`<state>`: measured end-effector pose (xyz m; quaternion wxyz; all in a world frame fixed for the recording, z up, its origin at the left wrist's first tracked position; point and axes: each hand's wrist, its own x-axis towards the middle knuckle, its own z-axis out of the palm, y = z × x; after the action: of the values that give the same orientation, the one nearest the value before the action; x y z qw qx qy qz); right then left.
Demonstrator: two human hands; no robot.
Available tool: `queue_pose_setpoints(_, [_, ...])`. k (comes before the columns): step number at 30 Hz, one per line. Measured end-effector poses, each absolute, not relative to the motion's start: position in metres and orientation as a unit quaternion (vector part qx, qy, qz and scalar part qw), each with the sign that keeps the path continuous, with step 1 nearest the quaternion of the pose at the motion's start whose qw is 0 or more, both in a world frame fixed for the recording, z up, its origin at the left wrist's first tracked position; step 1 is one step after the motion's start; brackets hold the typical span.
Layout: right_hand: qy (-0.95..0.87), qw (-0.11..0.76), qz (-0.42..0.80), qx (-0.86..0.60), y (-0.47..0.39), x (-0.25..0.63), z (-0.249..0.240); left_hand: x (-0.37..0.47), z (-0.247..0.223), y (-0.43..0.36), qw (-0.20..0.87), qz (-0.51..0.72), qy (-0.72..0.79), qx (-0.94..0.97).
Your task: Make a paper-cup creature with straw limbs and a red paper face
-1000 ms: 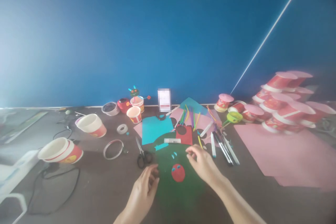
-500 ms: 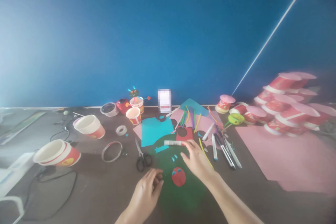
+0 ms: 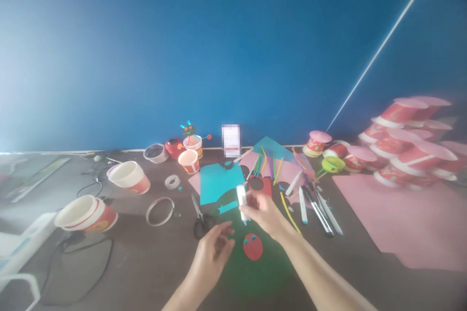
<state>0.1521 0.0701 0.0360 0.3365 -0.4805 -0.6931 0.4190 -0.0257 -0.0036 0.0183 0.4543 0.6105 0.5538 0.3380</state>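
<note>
My right hand (image 3: 263, 210) is closed around a white glue stick (image 3: 241, 200), which it holds almost upright above the green paper (image 3: 233, 279). My left hand (image 3: 217, 248) hovers at the paper's left side, fingers loosely bent with the thumb apart, nothing in it. Between and below the hands lies a red paper circle (image 3: 253, 247) with small blue pieces near its top edge. Black-handled scissors (image 3: 200, 218) rest just beyond my left fingertips. A blue paper strip (image 3: 227, 207) lies left of the glue stick.
Paper cups (image 3: 129, 177) and a tape roll (image 3: 172, 182) stand left. Blue paper (image 3: 219, 182), red paper with a round hole (image 3: 266, 184), pipe cleaners (image 3: 274, 170) and markers (image 3: 303, 206) lie beyond. Right are pink sheets (image 3: 397, 218) and stacked pink-topped cups (image 3: 412, 150).
My right hand has picked up the glue stick, which lay flat on the paper, and turned it upright. The left hand has risen slightly towards the scissors' handles.
</note>
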Motion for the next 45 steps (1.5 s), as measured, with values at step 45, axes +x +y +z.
queue_pose_setpoints(45, [-0.130,0.601,0.648,-0.449,-0.028,0.124,0.030,0.021,0.048,-0.023,0.427,0.397,0.510,0.633])
